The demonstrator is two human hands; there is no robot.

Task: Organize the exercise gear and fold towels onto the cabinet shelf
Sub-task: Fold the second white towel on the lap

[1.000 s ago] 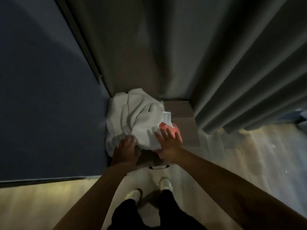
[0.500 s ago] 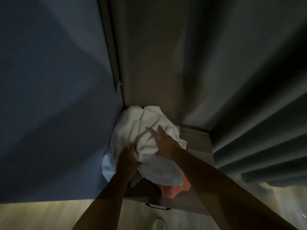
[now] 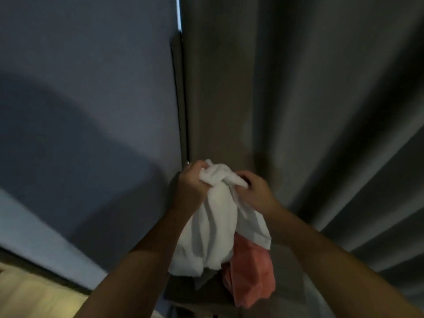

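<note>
Now I am seeing the white towel (image 3: 213,216) lifted off the box where it lay bunched a second ago; left hand (image 3: 191,183) and right hand (image 3: 254,191) are both clenching its top edge, the pink cloth (image 3: 250,274) hanging beneath. Folding looks ready to begin.

We see the towel (image 3: 213,216) hanging between both hands. The wall (image 3: 87,88) stands left, the curtain (image 3: 332,111) right.
</note>
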